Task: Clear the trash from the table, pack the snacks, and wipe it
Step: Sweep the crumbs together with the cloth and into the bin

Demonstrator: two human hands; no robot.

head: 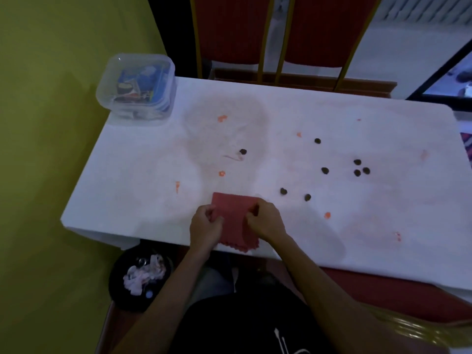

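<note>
- Spread flat at the near edge of the desk (pixel 143 162): a red cloth (pixel 231 218), scalloped hem hanging just over the lip.
- Held on both sides: left hand (pixel 205 224) with grip curled round the cloth's left edge, right hand (pixel 264 221) with grip pinched on the right edge near the far corner. Probably folding or straightening ahead of a wipe.
- Wiping judged not begun, or barely: orange smears (pixel 222 118) dotted over the desk, a faint pinkish film around the middle, more blotches out to the right.
- Also left to clear: small dark crumbs (pixel 357 172), most of them right of the cloth and well apart from it, one near the middle beside a thin pink streak. To be swept up or picked off before the surface counts as clean.
- Packing judged done: clear lidded box (pixel 136 85) at the far left corner, blue snack packets (pixel 143 80) inside, lid on.
- Bulk trash judged cleared: black bin (pixel 116 279) on the floor below the near left corner, crumpled pink-white wrappers (pixel 145 275) in it.
- Beyond the far edge: red chairs (pixel 229 34) with gold frames, pushed close.
</note>
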